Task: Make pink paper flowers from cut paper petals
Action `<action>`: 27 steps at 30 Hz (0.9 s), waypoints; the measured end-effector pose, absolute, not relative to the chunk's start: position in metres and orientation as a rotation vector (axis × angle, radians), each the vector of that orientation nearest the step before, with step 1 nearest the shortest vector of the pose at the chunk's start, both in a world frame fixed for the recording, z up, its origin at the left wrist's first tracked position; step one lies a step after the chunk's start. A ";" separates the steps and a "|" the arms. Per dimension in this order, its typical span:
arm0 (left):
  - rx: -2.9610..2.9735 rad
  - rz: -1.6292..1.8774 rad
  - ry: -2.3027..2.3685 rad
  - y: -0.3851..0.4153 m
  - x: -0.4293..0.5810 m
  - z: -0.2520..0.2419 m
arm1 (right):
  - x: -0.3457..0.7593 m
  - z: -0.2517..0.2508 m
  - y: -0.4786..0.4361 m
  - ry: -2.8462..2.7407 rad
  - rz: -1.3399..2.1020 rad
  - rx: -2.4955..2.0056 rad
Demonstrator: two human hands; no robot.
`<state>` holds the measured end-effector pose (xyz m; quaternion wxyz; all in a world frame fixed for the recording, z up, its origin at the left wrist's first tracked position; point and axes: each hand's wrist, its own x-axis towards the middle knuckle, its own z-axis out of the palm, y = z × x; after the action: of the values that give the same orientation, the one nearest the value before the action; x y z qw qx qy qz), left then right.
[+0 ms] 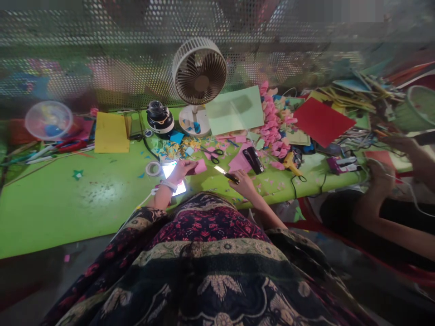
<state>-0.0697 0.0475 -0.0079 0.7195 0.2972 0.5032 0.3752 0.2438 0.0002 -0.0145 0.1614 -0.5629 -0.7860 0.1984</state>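
Between the closed fingers of my left hand (180,171) is a small piece of pink paper (200,167). A lit phone (179,187) lies partly under that hand, with a roll of tape (152,169) to its left. My right hand (242,182) is wrapped around the dark handle of a utility knife (221,170), its bright blade pointing left toward the pink paper. Beyond the hands lie black scissors (215,155). A black stapler (253,160) rests by a larger pink sheet (239,159).
A white fan (200,77) stands at the back beside a pale green sheet (237,111). Pink paper petals (271,120), a red sheet (322,121) and a yellow glue gun (292,163) are to the right. A co-worker's hand (380,175) is at far right.
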 end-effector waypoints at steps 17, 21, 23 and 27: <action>0.784 0.780 1.112 0.052 -0.069 -0.007 | 0.236 0.009 0.017 -2.357 0.364 -1.361; 0.848 0.748 1.071 0.052 -0.064 -0.003 | 0.236 0.009 0.019 -2.395 0.349 -1.360; 0.877 0.738 1.068 0.053 -0.062 -0.002 | 0.236 0.011 0.021 -2.398 0.351 -1.369; 0.991 0.727 1.108 0.051 -0.058 0.003 | 0.233 0.016 0.022 -2.406 0.404 -1.400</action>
<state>-0.0585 0.0513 0.0030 0.6768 0.4409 0.4930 0.3234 0.2329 0.0220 0.0160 0.1637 -0.4911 -0.8438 0.1415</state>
